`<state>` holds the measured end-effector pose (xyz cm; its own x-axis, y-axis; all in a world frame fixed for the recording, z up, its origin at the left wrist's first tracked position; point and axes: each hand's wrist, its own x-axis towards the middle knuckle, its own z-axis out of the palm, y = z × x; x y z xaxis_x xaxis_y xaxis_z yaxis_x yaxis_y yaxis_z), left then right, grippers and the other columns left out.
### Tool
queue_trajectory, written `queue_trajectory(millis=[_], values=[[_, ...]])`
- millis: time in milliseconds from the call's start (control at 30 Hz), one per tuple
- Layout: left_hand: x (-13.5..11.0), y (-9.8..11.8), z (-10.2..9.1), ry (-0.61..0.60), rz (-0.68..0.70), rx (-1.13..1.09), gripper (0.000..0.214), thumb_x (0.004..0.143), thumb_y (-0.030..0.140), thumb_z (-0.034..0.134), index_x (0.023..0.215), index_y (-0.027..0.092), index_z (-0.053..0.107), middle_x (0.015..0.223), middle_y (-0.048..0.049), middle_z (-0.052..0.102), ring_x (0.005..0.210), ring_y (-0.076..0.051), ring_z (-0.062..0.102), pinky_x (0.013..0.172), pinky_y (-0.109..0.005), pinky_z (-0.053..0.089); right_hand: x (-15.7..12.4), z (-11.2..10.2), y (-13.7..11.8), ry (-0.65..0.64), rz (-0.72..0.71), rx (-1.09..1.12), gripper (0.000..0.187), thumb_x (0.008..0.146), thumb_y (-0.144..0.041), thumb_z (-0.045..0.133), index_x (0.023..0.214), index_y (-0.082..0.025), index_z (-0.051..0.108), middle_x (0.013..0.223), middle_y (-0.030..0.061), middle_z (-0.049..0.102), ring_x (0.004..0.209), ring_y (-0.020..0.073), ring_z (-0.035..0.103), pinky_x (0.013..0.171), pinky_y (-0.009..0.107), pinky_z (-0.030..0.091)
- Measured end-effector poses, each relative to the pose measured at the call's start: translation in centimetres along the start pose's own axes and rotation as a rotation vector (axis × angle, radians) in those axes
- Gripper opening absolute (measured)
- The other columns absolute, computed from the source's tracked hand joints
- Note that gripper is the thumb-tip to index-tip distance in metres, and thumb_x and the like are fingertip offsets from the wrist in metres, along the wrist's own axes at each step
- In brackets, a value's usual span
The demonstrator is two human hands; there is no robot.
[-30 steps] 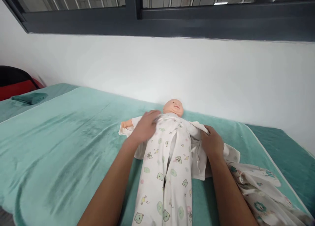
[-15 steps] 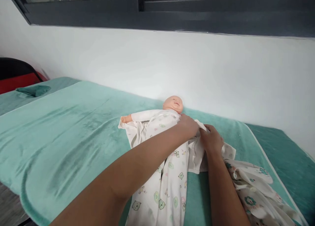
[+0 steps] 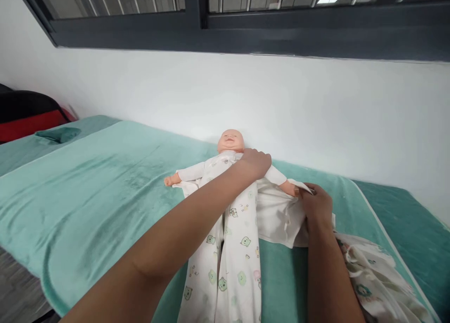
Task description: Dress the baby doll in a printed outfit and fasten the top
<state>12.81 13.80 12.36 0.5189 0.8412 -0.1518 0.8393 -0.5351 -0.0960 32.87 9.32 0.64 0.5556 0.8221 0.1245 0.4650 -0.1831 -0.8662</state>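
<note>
A baby doll point(image 3: 230, 142) lies on its back, its arms spread to both sides. Its white outfit point(image 3: 242, 220) is printed with green animal faces. My left hand point(image 3: 257, 162) is closed round the doll's upper arm at the right of the picture, near the shoulder; its fingertips are hidden. A plain white garment point(image 3: 276, 215) lies spread under the doll. The fingers of my right hand point(image 3: 318, 203) pinch this garment's edge, right beside the doll's bare hand point(image 3: 290, 188).
A green plush blanket point(image 3: 87, 206) covers the bed. Crumpled flower-printed cloth point(image 3: 379, 276) lies at the lower right, by my right forearm. A white wall point(image 3: 316, 107) and a dark window frame point(image 3: 246, 37) stand behind. Something red and black point(image 3: 31, 112) is at the far left.
My right hand has drawn the white garment to the right, and the doll's hand and sleeve on that side now show. My left hand has moved slightly left; the doll's head now faces upward.
</note>
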Motion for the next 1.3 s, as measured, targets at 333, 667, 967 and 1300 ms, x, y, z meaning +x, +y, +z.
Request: queue_trajectory(millis=[333,667,967,1300], values=[[0.8,1.1,1.7,0.015,-0.006,-0.059,0.041,0.091,0.014,0.05,0.131,0.012,0.052,0.13,-0.0193,0.062,0.115,-0.031,0.061,0.09,-0.043,0.046,0.7,-0.8,1.2,0.079,0.196,0.981,0.051,0.045,-0.005,0.064,0.092,-0.025,0.066,0.114,-0.001,0.068,0.096,0.013,0.066,0.066,0.019,0.053],[-4.0,0.6,3.6,0.277,0.013,-0.257,0.026,0.096,0.032,0.05,0.112,0.015,0.063,0.116,-0.0116,0.068,0.11,-0.028,0.062,0.09,-0.043,0.048,-2.3,3.1,-3.0,0.349,-0.339,0.631,0.022,0.073,-0.016,0.057,0.091,-0.019,0.068,0.092,0.0024,0.07,0.09,0.0186,0.067,0.094,0.04,0.052],[-7.0,-4.3,7.7,0.64,-0.237,-0.712,0.025,0.101,0.036,0.043,0.105,0.022,0.063,0.114,-0.0036,0.068,0.111,-0.023,0.059,0.09,-0.037,0.047,-8.0,6.4,-6.5,-0.424,-0.467,0.342,0.028,0.094,-0.041,0.059,0.118,-0.028,0.066,0.137,0.005,0.061,0.131,0.0222,0.052,0.114,0.044,0.038],[-6.1,-2.7,7.9,0.83,-0.225,-0.366,0.038,0.102,0.04,0.04,0.074,0.019,0.054,0.078,-0.0062,0.064,0.087,-0.023,0.059,0.075,-0.036,0.039,-7.7,6.3,-6.6,-0.499,-0.569,0.265,0.029,0.09,-0.04,0.064,0.117,-0.03,0.059,0.145,0.0067,0.042,0.142,0.0231,0.035,0.12,0.045,0.028]])
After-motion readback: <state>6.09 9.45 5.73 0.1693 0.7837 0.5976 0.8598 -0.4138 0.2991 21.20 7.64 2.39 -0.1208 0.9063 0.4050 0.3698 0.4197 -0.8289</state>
